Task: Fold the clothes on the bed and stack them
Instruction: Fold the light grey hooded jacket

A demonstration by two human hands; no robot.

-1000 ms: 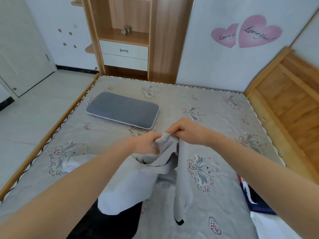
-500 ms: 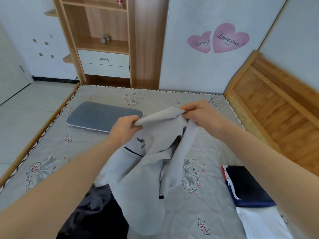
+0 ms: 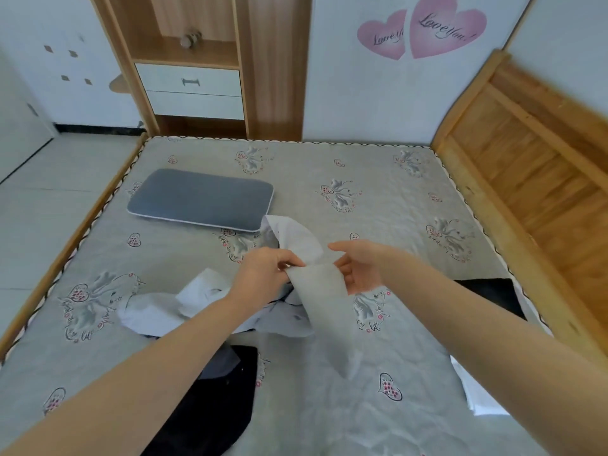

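Observation:
A light grey shirt [image 3: 325,304] lies crumpled across the middle of the bed [image 3: 394,406], with one part flung towards the pillow and a strip trailing towards me. My left hand [image 3: 266,274] pinches the strip's top edge just above the mattress. Beside that edge is my right hand [image 3: 357,268], fingers spread and relaxed, its fingertips close to the cloth without gripping it. A black garment [image 3: 210,399] lies at the near left, partly under my left forearm. At the right sit a folded dark garment [image 3: 490,292] and a white one [image 3: 473,390], both partly hidden by my right arm.
A grey pillow [image 3: 200,199] lies at the back left of the mattress. A wooden headboard [image 3: 539,166] runs along the right side. A wooden shelf unit with white drawers [image 3: 190,83] stands behind the bed, and floor lies to the left.
The shirt has come down from the raised spread onto the mattress. My right hand has let go of the edge it was pinching and opened. My view has tilted and shifted.

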